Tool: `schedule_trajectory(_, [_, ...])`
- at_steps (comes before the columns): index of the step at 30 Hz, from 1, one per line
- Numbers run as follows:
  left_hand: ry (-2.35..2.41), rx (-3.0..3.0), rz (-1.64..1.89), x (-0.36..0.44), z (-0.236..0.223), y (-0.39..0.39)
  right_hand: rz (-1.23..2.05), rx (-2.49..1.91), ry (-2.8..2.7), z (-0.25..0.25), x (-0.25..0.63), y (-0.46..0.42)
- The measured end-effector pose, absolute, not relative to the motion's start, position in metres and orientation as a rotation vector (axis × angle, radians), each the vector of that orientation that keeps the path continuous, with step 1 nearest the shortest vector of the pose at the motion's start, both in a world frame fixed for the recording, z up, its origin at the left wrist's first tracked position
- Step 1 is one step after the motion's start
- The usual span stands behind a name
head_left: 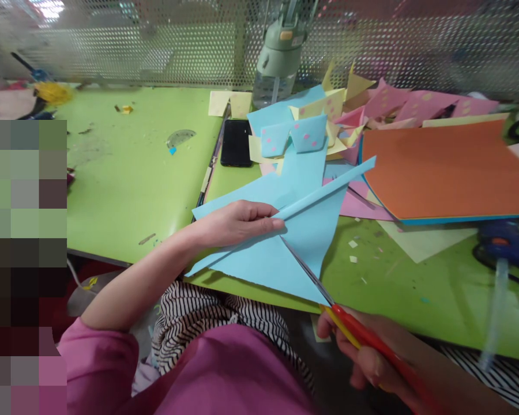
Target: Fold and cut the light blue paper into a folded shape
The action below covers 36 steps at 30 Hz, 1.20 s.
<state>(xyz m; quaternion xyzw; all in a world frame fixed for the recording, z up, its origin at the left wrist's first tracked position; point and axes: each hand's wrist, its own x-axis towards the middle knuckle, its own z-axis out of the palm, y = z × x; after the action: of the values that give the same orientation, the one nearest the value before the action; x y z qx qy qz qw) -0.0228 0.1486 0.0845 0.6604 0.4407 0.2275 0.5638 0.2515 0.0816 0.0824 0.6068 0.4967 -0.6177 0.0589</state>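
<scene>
A light blue craft sheet [263, 262] lies at the table's front edge, with a narrow folded strip [328, 190] slanting up to the right across it. My left hand [246, 222] rests on the sheet, its thumb and fingers closed on the strip. The scissors [311, 274] are in my right hand [372, 346], which grips their red and yellow handles below the table edge. Their blades reach across the sheet, tips close to my left fingertips. Behind my left hand, a blue glasses-shaped piece with pink dots [313, 134] sits on more blue sheet.
A black phone [236, 143] and a green-lidded bottle [281, 57] stand behind. Orange sheets [450, 173] and pink cutouts [428, 104] lie to the right, near a blue glue gun [501, 248]. A perforated metal screen [155, 46] borders the green table [125, 173].
</scene>
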Motion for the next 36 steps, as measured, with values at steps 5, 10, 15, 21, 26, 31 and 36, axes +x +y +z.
schedule_trajectory(5, [1.034, 1.522, 0.540, -0.0229, 0.0884, 0.1463, -1.923, 1.877, 1.394, 0.0870, 0.2481, 0.0839])
schedule_trajectory(10, [0.991, 1.558, 0.536, -0.0230, 0.0862, 0.1466, -1.920, 1.874, 1.386, 0.0925, 0.2428, 0.0865])
schedule_trajectory(15, [1.013, 1.612, 0.520, -0.0233, 0.0833, 0.1482, -1.978, 1.834, 1.348, 0.0892, 0.2446, 0.0875])
schedule_trajectory(21, [0.987, 1.616, 0.547, -0.0231, 0.0822, 0.1480, -1.980, 1.837, 1.319, 0.0901, 0.2431, 0.0876])
schedule_trajectory(26, [0.986, 1.621, 0.527, -0.0227, 0.0812, 0.1484, -2.048, 1.860, 1.341, 0.0890, 0.2436, 0.0851])
schedule_trajectory(31, [0.960, 1.611, 0.542, -0.0225, 0.0809, 0.1481, -1.990, 1.867, 1.402, 0.0839, 0.2468, 0.0838])
schedule_trajectory(36, [0.969, 1.612, 0.547, -0.0222, 0.0812, 0.1473, -2.027, 1.814, 1.383, 0.0885, 0.2426, 0.0872])
